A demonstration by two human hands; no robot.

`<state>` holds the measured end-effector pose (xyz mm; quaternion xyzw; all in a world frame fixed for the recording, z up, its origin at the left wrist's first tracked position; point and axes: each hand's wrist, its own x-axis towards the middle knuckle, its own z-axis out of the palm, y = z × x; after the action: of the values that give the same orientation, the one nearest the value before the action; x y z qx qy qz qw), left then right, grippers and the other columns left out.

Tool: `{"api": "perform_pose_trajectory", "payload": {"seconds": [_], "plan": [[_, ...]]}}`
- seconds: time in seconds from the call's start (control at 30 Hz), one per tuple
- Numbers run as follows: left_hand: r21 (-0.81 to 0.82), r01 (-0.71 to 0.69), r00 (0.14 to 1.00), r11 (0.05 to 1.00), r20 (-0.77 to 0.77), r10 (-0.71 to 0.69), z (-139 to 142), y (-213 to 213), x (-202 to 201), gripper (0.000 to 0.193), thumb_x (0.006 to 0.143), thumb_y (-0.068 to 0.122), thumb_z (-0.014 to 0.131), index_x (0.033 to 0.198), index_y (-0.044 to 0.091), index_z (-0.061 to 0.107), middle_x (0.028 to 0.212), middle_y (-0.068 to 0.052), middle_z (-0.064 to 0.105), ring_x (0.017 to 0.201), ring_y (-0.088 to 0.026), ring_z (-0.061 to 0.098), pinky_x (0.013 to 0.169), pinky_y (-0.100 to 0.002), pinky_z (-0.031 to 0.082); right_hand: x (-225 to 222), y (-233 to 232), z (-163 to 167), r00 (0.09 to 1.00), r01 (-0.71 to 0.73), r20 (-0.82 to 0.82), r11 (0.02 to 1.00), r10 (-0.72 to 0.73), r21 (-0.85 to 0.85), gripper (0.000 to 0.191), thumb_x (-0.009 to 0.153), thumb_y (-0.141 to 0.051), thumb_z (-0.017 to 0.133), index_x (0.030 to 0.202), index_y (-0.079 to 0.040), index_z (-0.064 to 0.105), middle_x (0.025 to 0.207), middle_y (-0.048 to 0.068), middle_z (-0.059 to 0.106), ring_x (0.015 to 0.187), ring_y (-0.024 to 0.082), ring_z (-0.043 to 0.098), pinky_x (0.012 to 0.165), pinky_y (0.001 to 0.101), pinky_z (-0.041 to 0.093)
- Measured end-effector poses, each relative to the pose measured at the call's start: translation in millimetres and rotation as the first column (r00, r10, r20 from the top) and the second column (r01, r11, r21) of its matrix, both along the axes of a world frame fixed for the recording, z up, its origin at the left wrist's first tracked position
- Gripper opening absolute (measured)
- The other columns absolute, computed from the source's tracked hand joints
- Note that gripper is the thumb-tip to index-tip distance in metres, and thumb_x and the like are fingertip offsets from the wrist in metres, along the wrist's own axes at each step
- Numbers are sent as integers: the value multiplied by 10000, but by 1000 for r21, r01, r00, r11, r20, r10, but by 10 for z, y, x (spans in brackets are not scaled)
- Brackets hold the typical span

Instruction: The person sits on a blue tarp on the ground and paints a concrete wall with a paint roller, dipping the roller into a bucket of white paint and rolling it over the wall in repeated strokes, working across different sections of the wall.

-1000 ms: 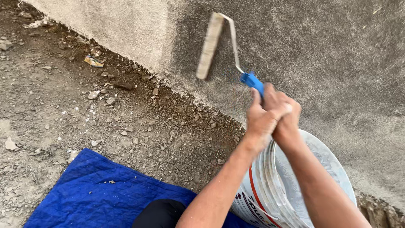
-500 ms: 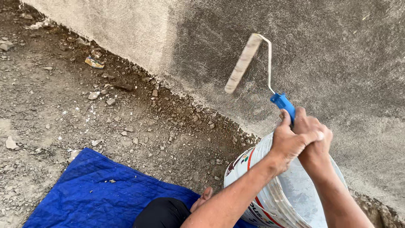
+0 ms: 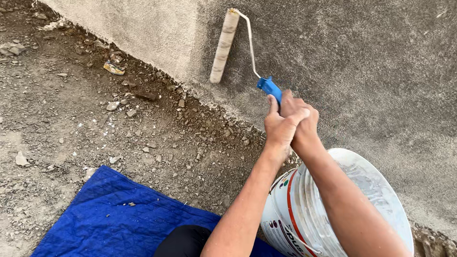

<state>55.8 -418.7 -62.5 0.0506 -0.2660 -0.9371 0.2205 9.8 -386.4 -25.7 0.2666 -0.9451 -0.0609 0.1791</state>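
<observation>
both hands, left hand (image 3: pixel 278 126) and right hand (image 3: pixel 300 119), have fingers wrapped tight around the blue handle (image 3: pixel 269 87) of a paint roller (image 3: pixel 224 45), pressed against the rough wall (image 3: pixel 362 62) above a white bucket (image 3: pixel 342 209).

Looking like an outdoor building or renovation site, at the foot of a house wall. Rising at the far side, a rough grey rendered wall (image 3: pixel 371 62), its paler patch lying to the far left. Spreading at left, bare dirt ground (image 3: pixel 71 119) strewn with stones and rubble. Lying near left, a blue quilted cloth (image 3: pixel 124 219) on the dirt. Standing near right beside the wall, a white plastic paint bucket (image 3: pixel 295 214). Pressing against the wall, a paint roller (image 3: pixel 223 45) with a blue handle.
</observation>
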Motion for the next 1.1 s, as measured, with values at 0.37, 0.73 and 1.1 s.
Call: {"api": "perform_pose_trajectory", "payload": {"seconds": [0.37, 0.73, 1.1], "plan": [[-325, 7, 996, 946, 82, 20, -5, 780, -5, 1113, 716, 251, 851, 1579, -114, 249, 1317, -199, 583, 1172, -238, 624, 986, -342, 527, -96, 932, 35, 989, 141, -78, 968, -127, 207, 285, 1040, -379, 525, 1077, -98, 551, 866, 161, 738, 828, 361, 739, 661, 491, 582], [-237, 429, 902, 872, 59, -428, 118, 1452, 382, 1288, 690, 255, 838, 1653, -49, 38, 1369, -191, 545, 1216, -249, 610, 1025, -322, 505, 667, 1759, 259, 950, 306, -103, 946, -295, 107, 348, 1025, -414, 551, 1089, -72, 552, 800, 139, 721, 759, 341, 723, 620, 477, 566], [-89, 103, 994, 991, 52, -98, -24, 456, 5, 1031, 659, 201, 817, 1549, 15, 331, 1196, -151, 630, 1035, -212, 644, 906, -333, 534, 8, 722, -84, 969, -92, -219, 989, 115, 113, 185, 947, -281, 632, 995, -116, 562, 769, 105, 678, 748, 338, 707, 577, 467, 531]]}}
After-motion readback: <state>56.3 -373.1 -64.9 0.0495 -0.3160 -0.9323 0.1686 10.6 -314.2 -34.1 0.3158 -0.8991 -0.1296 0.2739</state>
